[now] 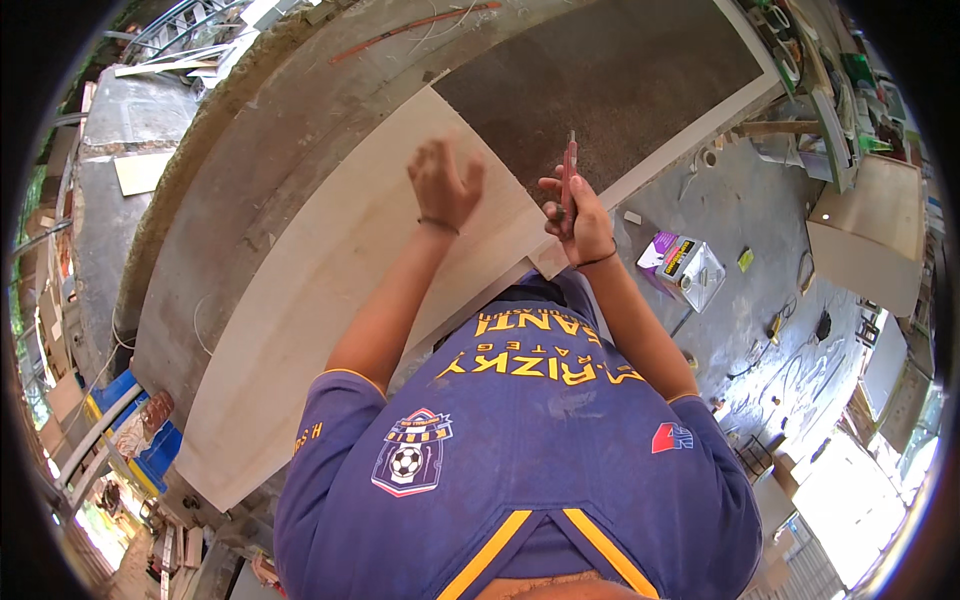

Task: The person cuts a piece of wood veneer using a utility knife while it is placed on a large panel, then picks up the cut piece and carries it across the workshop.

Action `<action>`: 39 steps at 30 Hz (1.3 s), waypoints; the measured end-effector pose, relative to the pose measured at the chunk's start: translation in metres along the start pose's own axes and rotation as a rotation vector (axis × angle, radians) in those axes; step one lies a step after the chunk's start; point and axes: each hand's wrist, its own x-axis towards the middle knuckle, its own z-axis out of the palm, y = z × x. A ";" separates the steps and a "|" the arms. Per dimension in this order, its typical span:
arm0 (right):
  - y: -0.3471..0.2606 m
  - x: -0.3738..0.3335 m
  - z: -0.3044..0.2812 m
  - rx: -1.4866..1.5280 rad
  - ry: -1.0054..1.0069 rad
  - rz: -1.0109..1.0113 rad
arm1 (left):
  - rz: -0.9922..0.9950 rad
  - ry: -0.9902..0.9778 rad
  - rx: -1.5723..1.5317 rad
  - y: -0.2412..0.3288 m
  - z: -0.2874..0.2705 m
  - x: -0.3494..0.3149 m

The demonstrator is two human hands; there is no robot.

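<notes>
My right hand [578, 212] is closed around a slim red utility knife [569, 180] whose metal tip points up and away from me. My left hand [445, 185], slightly blurred, hovers over or rests on a pale wood sheet [330, 290]; I cannot tell if it touches. Its fingers are loosely apart, with nothing in them. The sheet runs from the lower left to beneath my hands. Beyond its far right edge lies a dark brown surface [600, 70], bordered on the right by a pale strip [690, 130].
A worn work table [250, 190] lies under the sheet, with a thin red stick [415, 32] at its far side. To the right, a square metal can [683, 268] with a purple and yellow label stands on the grey floor [745, 200]. Wooden boxes [868, 232] are farther right.
</notes>
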 end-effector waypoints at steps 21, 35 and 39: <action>-0.034 -0.027 -0.015 -0.081 -0.161 -0.105 | -0.118 0.070 0.373 -0.018 0.032 0.023; -0.030 0.009 0.021 -0.327 -0.164 -0.085 | -0.153 -0.006 0.417 -0.014 0.030 0.022; -0.031 0.020 0.034 -0.327 -0.095 -0.085 | -0.173 -0.029 0.418 -0.007 0.025 0.023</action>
